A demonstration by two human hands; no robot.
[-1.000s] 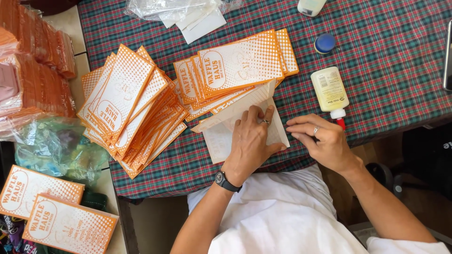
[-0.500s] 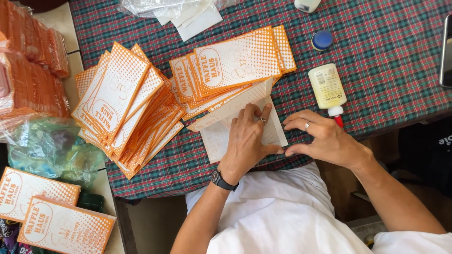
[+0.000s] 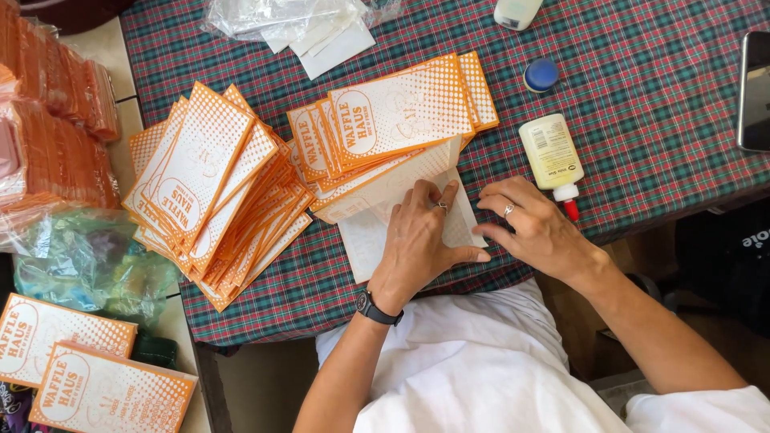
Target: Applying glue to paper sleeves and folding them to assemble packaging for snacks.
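My left hand (image 3: 417,240) lies flat, fingers spread, pressing down on a white unfolded paper sleeve (image 3: 365,236) on the plaid tablecloth (image 3: 642,120). My right hand (image 3: 533,228) rests at the sleeve's right edge, fingertips pinching or pressing the fold. A watch sits on my left wrist, and each hand wears a ring. Just beyond my right hand lies a pale yellow glue bottle (image 3: 549,152) with a red tip. Behind the sleeve is a fanned stack of orange-and-white printed sleeves (image 3: 401,116).
A larger fanned pile of orange sleeves (image 3: 212,184) lies at the table's left. A blue cap (image 3: 541,74), clear plastic bags (image 3: 297,20), a white bottle (image 3: 517,10) and a phone (image 3: 755,88) lie farther back. Wrapped orange bundles (image 3: 48,136) and more sleeves (image 3: 72,369) are at left.
My right hand has slid left to the sleeve's right edge. My left hand has stayed pressed on the white sleeve.
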